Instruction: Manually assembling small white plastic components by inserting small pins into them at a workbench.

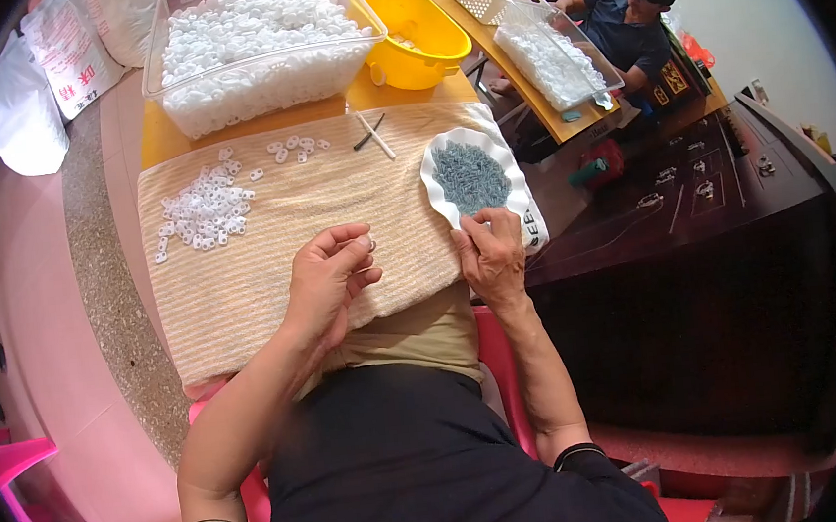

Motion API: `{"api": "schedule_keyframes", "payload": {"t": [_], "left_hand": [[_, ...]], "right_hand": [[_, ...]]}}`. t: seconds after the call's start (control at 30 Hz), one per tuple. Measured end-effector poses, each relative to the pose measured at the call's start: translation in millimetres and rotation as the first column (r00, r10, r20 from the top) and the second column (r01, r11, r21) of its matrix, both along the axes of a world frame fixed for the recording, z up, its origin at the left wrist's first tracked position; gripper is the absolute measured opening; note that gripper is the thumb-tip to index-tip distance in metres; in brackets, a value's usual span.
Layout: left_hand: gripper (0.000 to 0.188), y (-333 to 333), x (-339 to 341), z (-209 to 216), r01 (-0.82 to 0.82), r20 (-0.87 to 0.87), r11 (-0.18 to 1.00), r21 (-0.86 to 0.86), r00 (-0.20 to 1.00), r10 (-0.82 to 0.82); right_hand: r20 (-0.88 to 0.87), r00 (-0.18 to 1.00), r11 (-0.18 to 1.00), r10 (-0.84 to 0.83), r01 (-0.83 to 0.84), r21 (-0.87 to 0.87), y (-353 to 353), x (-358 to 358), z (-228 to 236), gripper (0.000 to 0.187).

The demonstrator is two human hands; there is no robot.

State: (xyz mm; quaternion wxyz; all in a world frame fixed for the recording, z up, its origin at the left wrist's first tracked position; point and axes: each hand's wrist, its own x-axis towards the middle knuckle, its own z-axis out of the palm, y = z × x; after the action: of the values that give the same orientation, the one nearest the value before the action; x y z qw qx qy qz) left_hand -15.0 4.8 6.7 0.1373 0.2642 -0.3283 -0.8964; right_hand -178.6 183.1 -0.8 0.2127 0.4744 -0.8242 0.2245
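My left hand (325, 279) is raised over the striped cloth (333, 194), thumb and index finger pinched on a small pale piece (371, 246), too small to make out fully. My right hand (495, 254) is at the near edge of a white wavy-rimmed dish (441, 207). Its fingers are bent together over the rim; whatever is between the fingertips is hidden. Many tiny grey-blue pieces (470, 175) fill the dish. Left of my hands lies a pile of small white plastic pieces with holes (205, 212), with several more (297, 147) scattered farther back.
A clear bin (265, 100) heaped with white pieces stands at the back, beside a yellow basin (419, 47). Two thin sticks, one white (374, 136), lie crossed on the cloth. Another person (624, 29) sits at a second table, far right. Sacks (22, 112) stand far left.
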Motion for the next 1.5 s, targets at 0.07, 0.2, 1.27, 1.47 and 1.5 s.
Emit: {"api": "schedule_keyframes", "payload": {"t": [0.07, 0.2, 1.27, 1.47, 1.5], "left_hand": [[0.020, 0, 0, 0, 0.003, 0.002, 1.000, -0.001, 1.000, -0.003], [0.019, 1, 0, -2, 0.009, -0.002, 1.000, -0.001, 1.000, -0.009], [0.020, 4, -1, -2, 0.025, 0.025, 1.000, 0.003, 0.999, -0.025], [0.019, 3, -1, -4, 0.035, 0.016, 0.999, -0.010, 0.999, -0.034], [0.019, 4, -1, -3, 0.027, 0.013, 1.000, 0.000, 1.000, -0.027]], "right_hand": [[-0.001, 1.000, 1.000, 0.002, -0.002, -0.007, 0, -1, -1, 0.020], [0.009, 1.000, 1.000, 0.005, -0.005, -0.012, 1, -1, -2, 0.020], [-0.034, 0.999, 0.995, 0.027, -0.030, -0.097, -5, -2, -8, 0.008], [0.061, 0.998, 0.991, 0.022, -0.013, -0.137, -5, -2, -6, 0.006], [0.101, 0.995, 0.989, 0.006, 0.009, -0.149, -6, 0, -3, 0.006]]}}
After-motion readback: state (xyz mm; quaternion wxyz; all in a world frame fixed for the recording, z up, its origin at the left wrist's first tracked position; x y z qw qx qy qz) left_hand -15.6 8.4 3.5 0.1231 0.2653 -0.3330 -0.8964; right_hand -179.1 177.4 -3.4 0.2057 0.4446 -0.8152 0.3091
